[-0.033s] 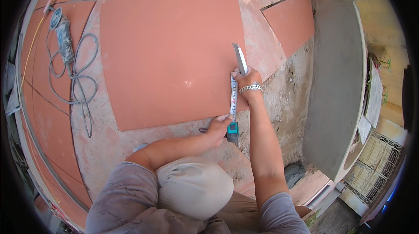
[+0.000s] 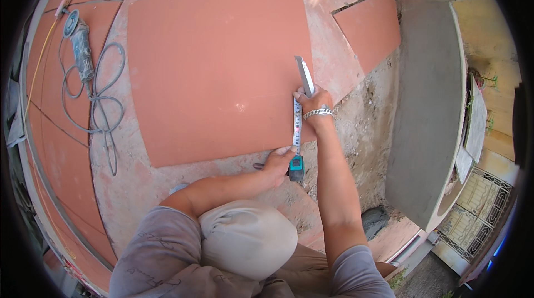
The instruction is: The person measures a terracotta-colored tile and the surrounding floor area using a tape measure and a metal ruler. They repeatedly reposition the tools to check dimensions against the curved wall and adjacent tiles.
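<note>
Hands first: your left hand (image 2: 278, 160) pins the teal tape measure (image 2: 296, 169) case at the near edge of the large terracotta tile (image 2: 217, 70); your right hand (image 2: 312, 103) grasps a flat grey tool (image 2: 304, 75) over the blade. Risk: the case may slip on the dusty mortar bed (image 2: 367, 114), skewing the reading. Angle grinder (image 2: 80, 47) lies well apart, to your left.

Angle grinder (image 2: 80, 47) with coiled grey cable (image 2: 100, 111) far left; smaller terracotta tile (image 2: 370, 30) far right; grey concrete slab (image 2: 425, 114) right.
</note>
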### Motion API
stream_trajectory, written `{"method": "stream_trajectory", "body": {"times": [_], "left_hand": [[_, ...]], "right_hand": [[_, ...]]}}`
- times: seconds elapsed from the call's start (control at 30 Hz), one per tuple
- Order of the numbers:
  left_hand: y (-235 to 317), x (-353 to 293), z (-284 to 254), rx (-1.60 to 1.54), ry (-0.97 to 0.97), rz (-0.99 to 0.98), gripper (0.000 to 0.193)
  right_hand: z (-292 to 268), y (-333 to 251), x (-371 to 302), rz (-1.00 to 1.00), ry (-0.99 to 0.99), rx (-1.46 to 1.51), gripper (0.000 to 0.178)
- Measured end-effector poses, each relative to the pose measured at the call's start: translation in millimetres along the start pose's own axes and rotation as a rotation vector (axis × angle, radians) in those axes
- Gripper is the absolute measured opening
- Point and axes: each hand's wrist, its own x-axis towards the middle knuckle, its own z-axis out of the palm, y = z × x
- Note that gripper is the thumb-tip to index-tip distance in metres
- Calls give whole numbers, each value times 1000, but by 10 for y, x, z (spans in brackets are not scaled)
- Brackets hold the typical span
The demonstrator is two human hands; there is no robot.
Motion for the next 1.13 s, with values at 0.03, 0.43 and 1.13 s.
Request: {"method": "stream_trajectory", "body": {"times": [0.03, 0.43, 1.13], "left_hand": [[12, -4, 9, -1, 7, -9, 29], [242, -125, 85, 100, -137, -101, 31], [2763, -1265, -620, 889, 167, 76, 30]], "right_hand": [[7, 1, 7, -18, -1, -16, 21], [-223, 288, 75, -10, 106, 195, 23], [-355, -113, 73, 244, -153, 440, 70]]}}
